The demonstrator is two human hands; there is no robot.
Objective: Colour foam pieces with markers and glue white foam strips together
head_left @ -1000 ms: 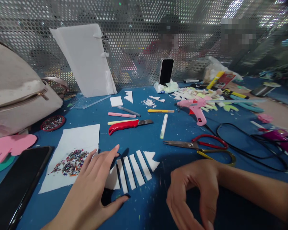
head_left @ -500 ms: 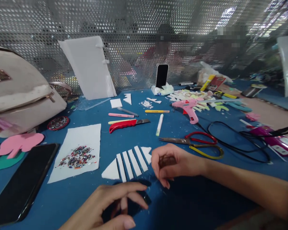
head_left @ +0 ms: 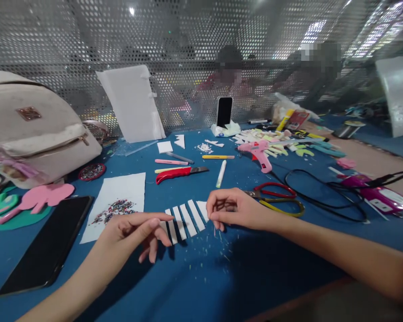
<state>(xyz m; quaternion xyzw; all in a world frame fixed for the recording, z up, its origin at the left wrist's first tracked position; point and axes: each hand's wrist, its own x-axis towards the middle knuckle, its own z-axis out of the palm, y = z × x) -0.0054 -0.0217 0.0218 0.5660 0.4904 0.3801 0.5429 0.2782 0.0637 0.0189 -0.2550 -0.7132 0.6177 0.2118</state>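
sitting far left, a cream zippered bag (head_left: 36,129) is taking up the table's (head_left: 195,277) corner, pink and green foam cutouts (head_left: 36,199) lying under it and partly cut off by the edge. a black phone (head_left: 49,243) is lying face up beside a white sheet (head_left: 119,201) carrying a small heap of glitter bits (head_left: 116,209). the left hand (head_left: 134,230) is hovering with fingers loosely curled, index out, covering the left end of the white foam strips (head_left: 184,219); cannot tell if it is pinching anything. the strips are lying in a slanted row on the blue table between both hands. the right hand (head_left: 233,208) is closing in a pinch at the strips' right end, hiding the last piece; what it grips is too small to make out. behind are lying a red-handled knife (head_left: 177,173), pens, a white foam board (head_left: 132,105) leaning on perforated metal mesh (head_left: 188,49), a propped phone (head_left: 224,112). scissors (head_left: 275,199) are being partly blocked by the right hand. further right a pink glue gun (head_left: 258,152), black cable (head_left: 325,197), blurry foam scraps (head_left: 278,138).
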